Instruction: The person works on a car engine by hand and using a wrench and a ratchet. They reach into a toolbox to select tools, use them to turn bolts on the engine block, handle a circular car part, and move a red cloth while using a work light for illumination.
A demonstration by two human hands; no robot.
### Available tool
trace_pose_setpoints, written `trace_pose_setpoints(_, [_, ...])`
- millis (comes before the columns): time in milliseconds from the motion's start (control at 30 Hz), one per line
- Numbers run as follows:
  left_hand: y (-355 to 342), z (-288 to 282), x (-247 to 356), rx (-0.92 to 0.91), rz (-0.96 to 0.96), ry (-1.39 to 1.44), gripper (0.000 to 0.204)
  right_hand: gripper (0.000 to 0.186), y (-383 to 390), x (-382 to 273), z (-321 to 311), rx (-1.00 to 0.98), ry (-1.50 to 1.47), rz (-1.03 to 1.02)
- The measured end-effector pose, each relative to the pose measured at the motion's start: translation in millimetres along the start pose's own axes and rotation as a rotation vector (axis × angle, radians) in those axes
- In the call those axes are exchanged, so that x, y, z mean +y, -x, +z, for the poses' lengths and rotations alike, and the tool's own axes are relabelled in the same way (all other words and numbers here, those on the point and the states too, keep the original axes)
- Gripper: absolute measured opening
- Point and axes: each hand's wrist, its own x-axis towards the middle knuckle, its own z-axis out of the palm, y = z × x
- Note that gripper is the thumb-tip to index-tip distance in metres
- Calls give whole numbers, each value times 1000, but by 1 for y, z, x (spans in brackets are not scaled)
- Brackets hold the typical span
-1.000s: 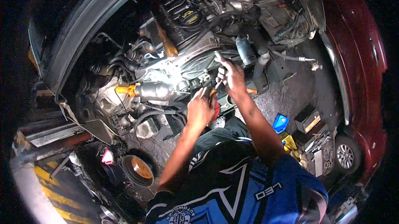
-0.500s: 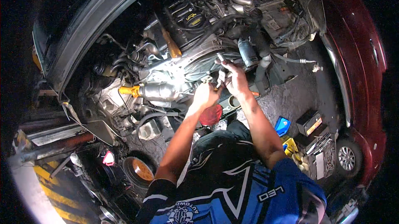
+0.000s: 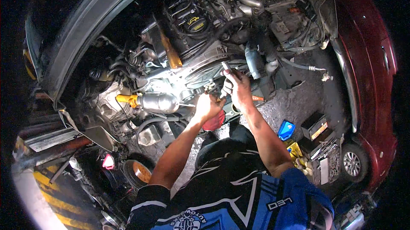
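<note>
My left hand (image 3: pixel 208 106) is closed around a small metal fitting (image 3: pixel 209 87) whose top pokes out above the fingers. Beside it, my right hand (image 3: pixel 237 90) grips a slim silver metal tool (image 3: pixel 225 65), its end showing past the thumb; the rest is hidden, so its exact kind cannot be told. Both hands are close together over the front of an open engine bay, in front of the fan shroud (image 3: pixel 200 71). Left of them lies a silver cylinder (image 3: pixel 159 102) with a yellow grip (image 3: pixel 127 99). An amber-handled screwdriver (image 3: pixel 173 55) rests on the engine.
A blue-grey hose (image 3: pixel 253 59) stands right of my hands. Below them are a red round object (image 3: pixel 214 121) and a wrench (image 3: pixel 231 114). On the floor at right lie a blue bottle (image 3: pixel 286 130), a battery (image 3: pixel 314 126) and a tool tray (image 3: pixel 326 155). A red car (image 3: pixel 369 80) stands beyond.
The whole view has shifted slightly. My right hand's fingers have shifted on the tool, and the two hands now look a little further apart. Both keep their grip.
</note>
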Motion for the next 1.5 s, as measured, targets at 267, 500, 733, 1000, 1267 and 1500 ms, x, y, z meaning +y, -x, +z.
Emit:
trace_pose_setpoints(267, [-38, 73, 27, 164, 261, 229, 27, 31, -20, 11, -36, 259, 903, -644])
trace_pose_setpoints(500, [-57, 112, 23, -132, 33, 387, 27, 43, 13, -6, -10, 275, 1377, -525])
trace_pose_setpoints(733, [90, -20, 3, -154, -58, 483, 48, 18, 51, 19, -15, -106, 125, 127])
trace_pose_setpoints(1000, [197, -118, -48, 552, -375, 353, 28, 15, 57, 54, 12, -193, 151, 169])
trace_pose_setpoints(1267, [202, -115, -49, 291, -234, 474, 37, 13, 60, 83, 31, -295, 29, 142])
trace_pose_setpoints(1500, [200, -132, -83, 574, -204, 296, 35, 17, 90, 91, 43, -75, 67, 212])
